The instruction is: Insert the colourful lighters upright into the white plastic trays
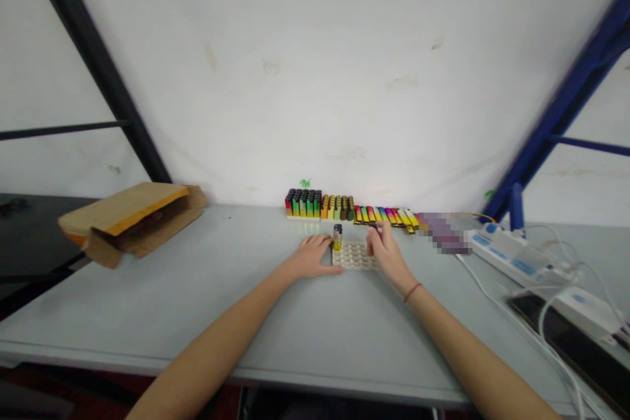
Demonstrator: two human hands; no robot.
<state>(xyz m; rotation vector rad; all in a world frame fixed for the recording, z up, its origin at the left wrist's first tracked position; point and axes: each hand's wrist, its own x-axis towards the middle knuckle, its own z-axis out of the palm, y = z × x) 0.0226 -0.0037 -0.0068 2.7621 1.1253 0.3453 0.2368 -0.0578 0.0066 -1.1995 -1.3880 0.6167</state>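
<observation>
A small white tray with rows of holes (355, 256) lies on the table in front of me. One yellow lighter with a dark top (337, 238) stands upright in its back left corner. My left hand (312, 257) grips the tray's left end, thumb along the front and fingers at the back. Over the right end of the tray, my right hand (386, 254) is closed in a pinch. A dark tip, apparently a lighter's top (375, 226), shows above those fingers; the rest of it is hidden by the hand.
Behind, along the wall, stand a rack of black-topped lighters (304, 205) and a block of yellowish lighters (337, 207). Colourful lighters (384, 215) lie in a row beside them. An open cardboard box (132, 216) is at left; a power strip (516, 259), cables and a dark phone (571, 341) are at right.
</observation>
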